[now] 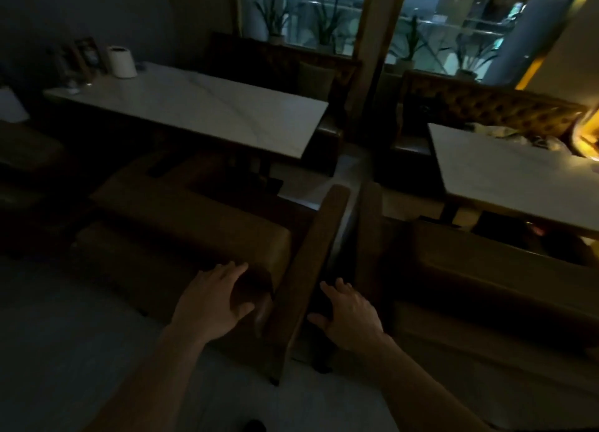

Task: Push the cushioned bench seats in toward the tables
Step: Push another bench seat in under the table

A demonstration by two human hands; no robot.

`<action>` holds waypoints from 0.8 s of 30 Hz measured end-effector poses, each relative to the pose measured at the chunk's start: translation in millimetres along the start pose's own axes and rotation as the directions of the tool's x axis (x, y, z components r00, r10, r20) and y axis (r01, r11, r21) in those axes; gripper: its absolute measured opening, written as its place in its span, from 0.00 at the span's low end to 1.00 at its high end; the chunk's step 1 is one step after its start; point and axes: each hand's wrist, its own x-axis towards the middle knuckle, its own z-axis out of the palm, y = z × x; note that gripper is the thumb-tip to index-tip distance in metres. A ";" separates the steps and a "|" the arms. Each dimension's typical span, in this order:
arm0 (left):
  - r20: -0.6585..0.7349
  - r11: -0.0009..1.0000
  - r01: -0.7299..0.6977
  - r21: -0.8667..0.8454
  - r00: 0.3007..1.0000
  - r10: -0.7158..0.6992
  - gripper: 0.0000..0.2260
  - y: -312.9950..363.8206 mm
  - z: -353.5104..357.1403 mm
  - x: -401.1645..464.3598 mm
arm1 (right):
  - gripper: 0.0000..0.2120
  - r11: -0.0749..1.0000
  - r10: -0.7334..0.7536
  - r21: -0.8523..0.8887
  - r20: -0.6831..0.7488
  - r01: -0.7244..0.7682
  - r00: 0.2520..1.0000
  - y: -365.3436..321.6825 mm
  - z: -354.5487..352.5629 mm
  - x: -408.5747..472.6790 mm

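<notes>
The fingers of the left hand are spread apart and laid flat over the near end corner of the left cushioned bench seat, thumb down its end face. The right hand also has its fingers apart and straight, reaching at the dark outer side of that bench's wooden backrest; whether they touch it is too dim to tell.

The step in hand looks like bracing this bench for a shove toward the left table. The seat sits near the table edge, part under it. Next, a steady push with both palms seems called for.

A second bench backs onto the first, beside the right table. The room is dim, with a pale floor, a paper roll and potted plants by the window.
</notes>
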 end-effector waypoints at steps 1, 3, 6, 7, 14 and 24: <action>0.004 1.000 0.025 -0.006 1.000 -0.025 0.35 -20.3 -1.6 1.0 | 0.33 0.999 -0.034 0.006 -0.010 0.034 0.999 -18.3 8.7 13.4; 0.013 0.998 0.069 -0.008 0.998 -0.069 0.36 -63.0 -1.9 4.7 | 0.32 0.996 -0.086 0.018 -0.007 0.086 0.996 -56.0 24.2 38.5; 0.004 0.995 0.100 0.006 0.995 -0.100 0.37 -128.7 -5.6 14.3 | 0.35 0.993 -0.113 0.032 0.030 0.112 0.993 -113.1 47.4 75.4; 0.010 0.993 0.117 0.005 0.993 -0.117 0.37 -149.5 -8.5 19.0 | 0.36 0.992 -0.119 0.036 0.023 0.118 0.993 -130.6 55.0 88.5; 0.040 0.991 0.128 0.036 0.991 -0.130 0.36 -252.0 -41.5 68.2 | 0.33 0.995 -0.084 0.067 0.096 0.078 0.992 -214.5 86.9 151.6; 0.148 0.997 -0.056 0.060 0.988 0.047 0.36 -328.9 -26.6 128.9 | 0.39 0.987 0.159 0.023 0.037 -0.160 0.987 -231.9 130.3 165.0</action>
